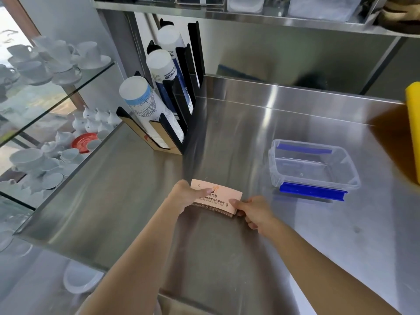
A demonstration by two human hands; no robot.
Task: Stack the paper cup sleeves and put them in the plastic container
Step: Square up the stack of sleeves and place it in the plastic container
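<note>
Both hands grasp a flat stack of pale pink paper cup sleeves (217, 197) low over the brushed steel counter (295, 235): left hand (185, 194) at one end, right hand (254, 211) at the other. The clear plastic container with blue clips (312, 168) sits open, near on the right; a black rack of paper cups (163, 103) stands behind, glass shelves of white crockery (45, 64) leftward.

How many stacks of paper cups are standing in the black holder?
3: front stack, middle stack and back stack, one behind another in the holder at the counter's left. More may be hidden behind.
</note>
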